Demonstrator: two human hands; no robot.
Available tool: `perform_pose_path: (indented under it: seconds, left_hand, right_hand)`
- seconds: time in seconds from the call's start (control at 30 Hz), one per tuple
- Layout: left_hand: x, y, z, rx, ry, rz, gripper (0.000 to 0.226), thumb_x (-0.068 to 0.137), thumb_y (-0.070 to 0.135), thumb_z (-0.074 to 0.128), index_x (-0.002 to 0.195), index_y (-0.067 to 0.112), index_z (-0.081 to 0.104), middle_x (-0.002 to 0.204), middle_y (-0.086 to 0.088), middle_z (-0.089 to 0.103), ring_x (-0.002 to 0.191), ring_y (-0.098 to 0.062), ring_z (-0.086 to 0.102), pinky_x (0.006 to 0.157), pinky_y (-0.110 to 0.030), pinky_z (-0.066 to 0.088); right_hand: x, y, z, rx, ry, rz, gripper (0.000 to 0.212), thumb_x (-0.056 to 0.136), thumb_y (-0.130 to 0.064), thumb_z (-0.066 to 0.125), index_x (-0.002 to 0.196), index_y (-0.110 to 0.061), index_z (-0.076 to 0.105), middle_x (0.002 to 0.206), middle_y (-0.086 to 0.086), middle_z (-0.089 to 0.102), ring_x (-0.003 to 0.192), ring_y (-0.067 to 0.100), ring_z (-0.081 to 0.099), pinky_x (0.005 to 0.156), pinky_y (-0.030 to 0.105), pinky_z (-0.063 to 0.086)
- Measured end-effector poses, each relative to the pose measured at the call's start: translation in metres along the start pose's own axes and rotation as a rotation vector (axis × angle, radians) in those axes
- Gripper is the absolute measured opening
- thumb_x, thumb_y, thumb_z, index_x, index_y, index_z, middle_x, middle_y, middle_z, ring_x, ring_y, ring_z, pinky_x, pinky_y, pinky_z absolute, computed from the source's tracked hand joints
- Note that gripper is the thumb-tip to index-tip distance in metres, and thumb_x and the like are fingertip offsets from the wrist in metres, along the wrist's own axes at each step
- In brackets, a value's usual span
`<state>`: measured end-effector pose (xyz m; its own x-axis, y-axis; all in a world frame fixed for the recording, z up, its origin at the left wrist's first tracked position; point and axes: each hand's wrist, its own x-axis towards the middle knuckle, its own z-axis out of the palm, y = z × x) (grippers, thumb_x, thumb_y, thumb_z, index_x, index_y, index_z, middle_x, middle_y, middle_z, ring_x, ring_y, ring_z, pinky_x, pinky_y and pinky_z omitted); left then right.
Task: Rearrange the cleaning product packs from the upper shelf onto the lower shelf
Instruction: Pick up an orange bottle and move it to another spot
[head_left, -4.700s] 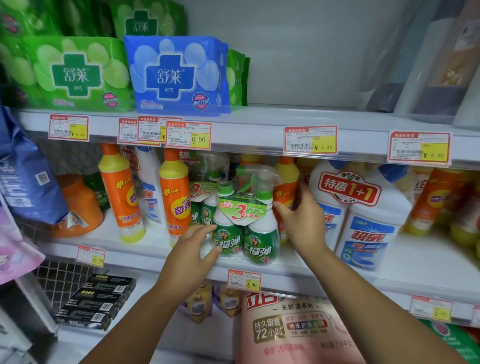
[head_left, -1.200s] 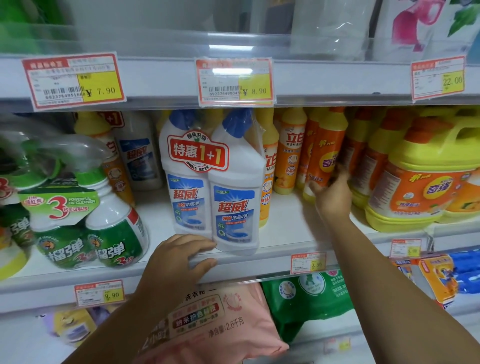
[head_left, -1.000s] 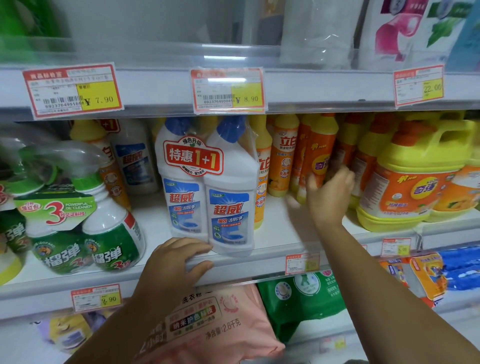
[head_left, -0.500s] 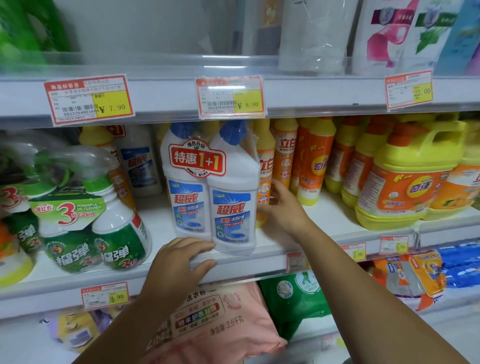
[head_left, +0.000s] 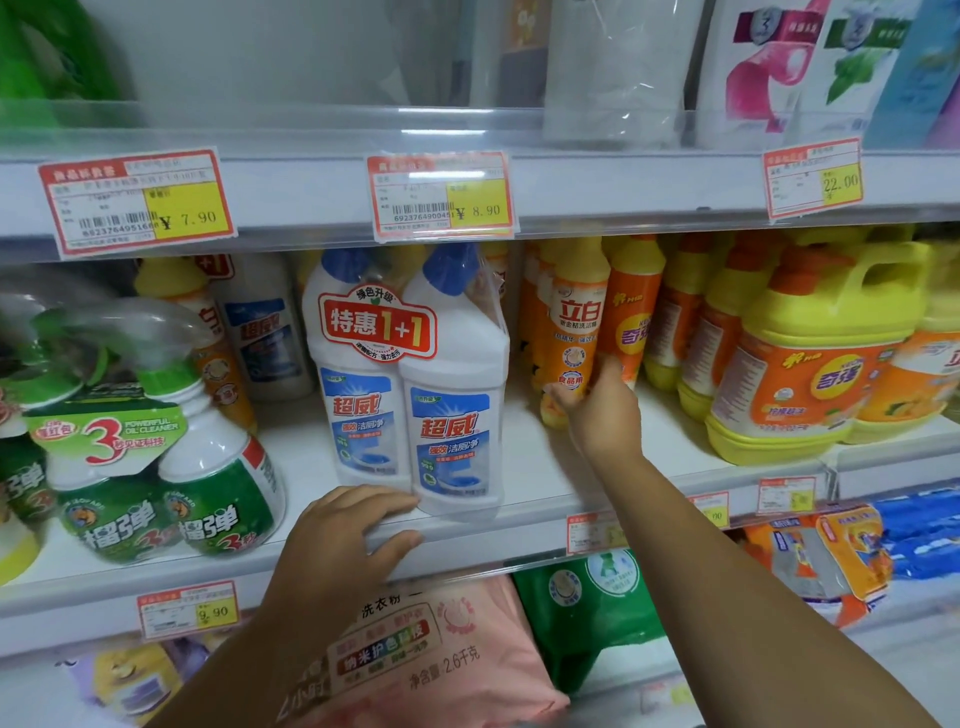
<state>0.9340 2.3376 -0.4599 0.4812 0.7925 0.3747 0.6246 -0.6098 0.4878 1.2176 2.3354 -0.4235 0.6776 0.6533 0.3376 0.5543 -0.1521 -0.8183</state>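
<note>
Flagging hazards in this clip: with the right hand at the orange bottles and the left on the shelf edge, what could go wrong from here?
1. The right hand reaches into tightly packed orange dish-soap bottles; nudging one could topple its neighbours.
2. The twin white toilet-cleaner pack stands near the shelf edge, close beside the left hand; a bump might tip it off.
</note>
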Motion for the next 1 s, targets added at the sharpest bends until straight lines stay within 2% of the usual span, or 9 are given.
perform_pose_path:
  seconds: [0.23,0.37,0.47,0.53,0.6,0.7,0.83,0.9,1.0]
  left_hand:
    - [-0.001,0.003,-0.002,0.009,-0.016,-0.013,0.034,0.08,0.049,0.063,0.112,0.038,0.064,0.11,0.025,0.057,0.103,0.003,0.047,0.096,-0.028,0.036]
    - [0.0,0.004,-0.002,0.008,-0.021,-0.005,0.035,0.078,0.05,0.062,0.111,0.038,0.065,0.109,0.027,0.057,0.101,0.004,0.047,0.095,-0.027,0.037]
    - [-0.001,0.005,-0.003,0.012,-0.037,0.007,0.041,0.075,0.053,0.055,0.112,0.038,0.065,0.109,0.027,0.057,0.101,0.004,0.047,0.094,-0.025,0.036]
    - [-0.002,0.005,-0.003,0.003,-0.028,0.013,0.037,0.078,0.049,0.061,0.113,0.036,0.065,0.112,0.022,0.06,0.102,0.003,0.047,0.094,-0.021,0.034]
    - [-0.005,0.006,-0.007,-0.025,0.0,0.004,0.033,0.081,0.039,0.068,0.114,0.033,0.066,0.112,0.019,0.06,0.103,0.003,0.045,0.092,-0.011,0.029]
    - [-0.011,0.007,-0.02,-0.054,0.022,0.003,0.032,0.082,0.035,0.068,0.114,0.033,0.065,0.11,0.022,0.055,0.102,0.004,0.043,0.086,0.002,0.021]
    - [-0.024,0.0,-0.042,-0.065,0.022,0.02,0.03,0.083,0.036,0.065,0.113,0.032,0.065,0.113,0.018,0.06,0.107,0.0,0.048,0.088,0.002,0.021]
    - [-0.034,-0.006,-0.055,-0.074,0.025,0.01,0.03,0.083,0.036,0.064,0.112,0.03,0.066,0.114,0.015,0.062,0.109,-0.002,0.05,0.088,0.002,0.021]
    - [-0.053,-0.022,-0.078,-0.082,0.037,-0.033,0.036,0.08,0.042,0.059,0.112,0.03,0.066,0.116,0.014,0.062,0.111,-0.003,0.049,0.091,-0.005,0.028]
  right_hand:
    - [-0.005,0.0,-0.002,-0.06,0.014,0.026,0.056,0.079,-0.037,0.074,0.119,-0.011,0.046,0.114,0.013,0.066,0.101,0.037,0.061,0.08,0.038,0.047]
    - [-0.003,0.002,-0.004,-0.088,-0.002,0.02,0.051,0.081,-0.032,0.072,0.119,-0.01,0.045,0.113,0.016,0.067,0.1,0.039,0.061,0.08,0.038,0.046]
    - [-0.005,0.002,-0.005,-0.116,-0.014,0.034,0.051,0.083,-0.033,0.071,0.12,-0.009,0.045,0.113,0.016,0.066,0.1,0.039,0.061,0.078,0.036,0.043]
    - [-0.01,0.002,-0.008,-0.161,0.003,0.051,0.054,0.083,-0.036,0.07,0.12,-0.007,0.044,0.11,0.017,0.066,0.098,0.039,0.061,0.074,0.036,0.042]
    - [-0.02,-0.002,-0.012,-0.188,0.057,0.032,0.05,0.084,-0.039,0.068,0.116,-0.008,0.045,0.108,0.017,0.064,0.096,0.039,0.06,0.072,0.037,0.042]
    - [-0.038,-0.019,-0.019,-0.14,0.177,-0.083,0.039,0.087,-0.041,0.062,0.112,-0.014,0.051,0.109,0.011,0.059,0.099,0.032,0.057,0.078,0.043,0.049]
    - [-0.083,-0.062,-0.025,0.094,0.243,-0.29,0.017,0.091,-0.034,0.057,0.101,-0.023,0.048,0.089,0.001,0.059,0.081,0.023,0.057,0.07,0.039,0.047]
    - [-0.113,-0.084,-0.025,0.199,0.222,-0.383,0.014,0.09,-0.032,0.057,0.096,-0.03,0.044,0.078,-0.006,0.055,0.071,0.021,0.055,0.065,0.036,0.044]
    - [-0.151,-0.112,-0.014,0.261,0.096,-0.48,0.013,0.086,-0.045,0.049,0.095,-0.04,0.042,0.079,-0.014,0.055,0.07,0.009,0.056,0.061,0.027,0.043]
